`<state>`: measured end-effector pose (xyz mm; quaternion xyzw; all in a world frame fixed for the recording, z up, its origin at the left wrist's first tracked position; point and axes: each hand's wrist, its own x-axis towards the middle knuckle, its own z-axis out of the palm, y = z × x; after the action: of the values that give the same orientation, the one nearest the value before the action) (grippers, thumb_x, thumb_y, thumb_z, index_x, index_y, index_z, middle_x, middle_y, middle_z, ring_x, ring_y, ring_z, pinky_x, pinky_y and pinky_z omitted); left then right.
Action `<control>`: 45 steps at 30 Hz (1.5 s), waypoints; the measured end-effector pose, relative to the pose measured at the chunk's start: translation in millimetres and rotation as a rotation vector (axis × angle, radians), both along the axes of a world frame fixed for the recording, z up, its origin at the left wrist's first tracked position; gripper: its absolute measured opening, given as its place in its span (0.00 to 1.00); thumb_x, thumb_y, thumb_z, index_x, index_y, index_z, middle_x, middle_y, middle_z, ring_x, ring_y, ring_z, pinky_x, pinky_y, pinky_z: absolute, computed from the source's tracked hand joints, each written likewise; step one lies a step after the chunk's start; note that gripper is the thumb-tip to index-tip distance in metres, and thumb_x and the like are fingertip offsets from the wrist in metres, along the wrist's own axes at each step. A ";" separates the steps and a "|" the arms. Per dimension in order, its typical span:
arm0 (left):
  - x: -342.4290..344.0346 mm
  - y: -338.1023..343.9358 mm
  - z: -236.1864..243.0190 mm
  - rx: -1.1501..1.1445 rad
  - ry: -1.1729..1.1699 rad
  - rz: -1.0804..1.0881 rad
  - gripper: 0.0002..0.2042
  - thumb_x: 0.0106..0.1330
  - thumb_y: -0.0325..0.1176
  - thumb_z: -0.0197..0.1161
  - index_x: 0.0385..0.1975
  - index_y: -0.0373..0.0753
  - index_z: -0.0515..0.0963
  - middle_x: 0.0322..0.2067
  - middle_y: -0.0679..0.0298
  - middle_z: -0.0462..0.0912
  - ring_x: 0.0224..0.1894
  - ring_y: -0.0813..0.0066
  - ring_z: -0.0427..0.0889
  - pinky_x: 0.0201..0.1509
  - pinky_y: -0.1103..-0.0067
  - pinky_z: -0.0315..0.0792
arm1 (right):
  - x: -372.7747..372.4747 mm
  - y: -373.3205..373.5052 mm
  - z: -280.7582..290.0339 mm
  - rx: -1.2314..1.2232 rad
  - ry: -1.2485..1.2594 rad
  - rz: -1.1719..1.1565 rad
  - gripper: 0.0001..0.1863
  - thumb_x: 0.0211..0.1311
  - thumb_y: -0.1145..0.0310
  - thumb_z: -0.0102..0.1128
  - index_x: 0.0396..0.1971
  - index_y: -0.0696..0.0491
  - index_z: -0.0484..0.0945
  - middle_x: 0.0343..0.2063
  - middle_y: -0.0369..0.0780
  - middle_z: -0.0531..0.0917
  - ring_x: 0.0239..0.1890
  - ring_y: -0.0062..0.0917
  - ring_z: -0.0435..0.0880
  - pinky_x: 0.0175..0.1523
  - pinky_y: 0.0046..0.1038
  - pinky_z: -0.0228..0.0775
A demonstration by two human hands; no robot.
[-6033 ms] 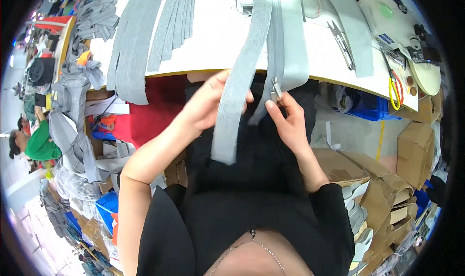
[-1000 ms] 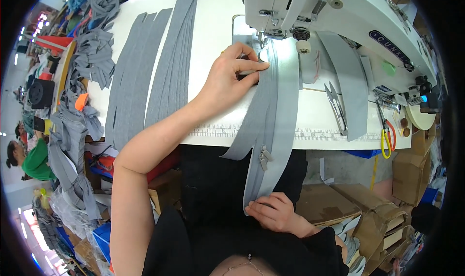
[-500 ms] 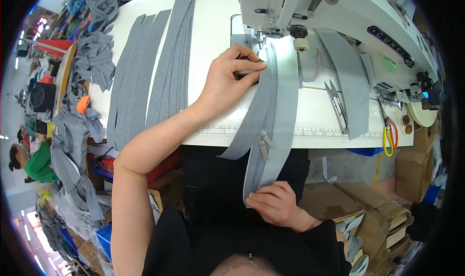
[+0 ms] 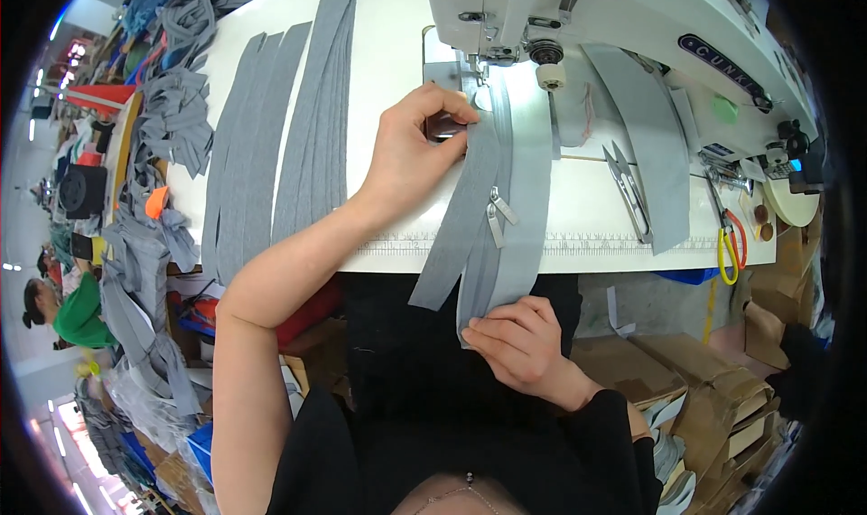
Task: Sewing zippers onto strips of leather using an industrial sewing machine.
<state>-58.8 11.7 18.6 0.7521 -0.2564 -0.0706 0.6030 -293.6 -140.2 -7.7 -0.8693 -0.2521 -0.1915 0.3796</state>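
Observation:
Below the presser foot of a white sewing machine (image 4: 578, 14) lies a grey zipper (image 4: 485, 266) with two metal pulls (image 4: 498, 215). A light grey band (image 4: 531, 199) runs along its right side. On its left is a darker grey fabric strip (image 4: 447, 253), whose loose end hangs past the table edge. My left hand (image 4: 415, 145) is closed in a pinch on the strip's upper left edge, just short of the needle. My right hand (image 4: 519, 343), fingers closed, holds the lower end of the zipper and light band over my lap. Its fingertips are partly hidden.
Stacked grey strips (image 4: 316, 108) lie on the table's left. Right of the machine are thread snips (image 4: 629, 194), a curved light grey piece (image 4: 655, 163) and red-and-yellow scissors (image 4: 728, 244). Cardboard boxes (image 4: 623, 370) stand below right; another person (image 4: 77, 316) is far left.
The zipper and strips have fed up toward the needle, and the pulls sit higher. My right hand has moved up with the lower end. My left hand stays near the needle.

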 end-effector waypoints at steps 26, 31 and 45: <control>-1.5 0.9 -0.4 0.146 -0.208 -0.008 0.16 0.67 0.17 0.65 0.50 0.41 0.89 0.49 0.65 0.80 0.45 0.81 0.81 0.44 0.84 0.75 | 30.8 -4.5 13.8 -0.031 -0.039 -0.087 0.14 0.50 0.75 0.74 0.40 0.52 0.88 0.39 0.32 0.87 0.40 0.26 0.84 0.50 0.33 0.67; -1.5 -2.1 2.1 0.079 -0.132 0.021 0.15 0.65 0.17 0.66 0.48 0.38 0.90 0.49 0.62 0.82 0.47 0.75 0.84 0.46 0.82 0.79 | 45.5 -5.7 22.7 -0.036 -0.051 -0.146 0.13 0.49 0.75 0.75 0.38 0.52 0.88 0.38 0.31 0.87 0.39 0.26 0.82 0.51 0.33 0.66; -1.0 -1.2 1.4 0.070 -0.093 -0.015 0.15 0.57 0.16 0.70 0.42 0.41 0.91 0.47 0.61 0.80 0.49 0.69 0.84 0.53 0.76 0.80 | 59.0 -5.7 19.6 -0.012 -0.048 -0.183 0.14 0.48 0.72 0.76 0.38 0.52 0.88 0.38 0.31 0.87 0.40 0.26 0.82 0.54 0.34 0.65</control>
<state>-59.7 10.5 20.0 0.7733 -0.2873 -0.0491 0.5630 -234.6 -145.9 11.9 -0.8860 -0.1820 -0.2447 0.3493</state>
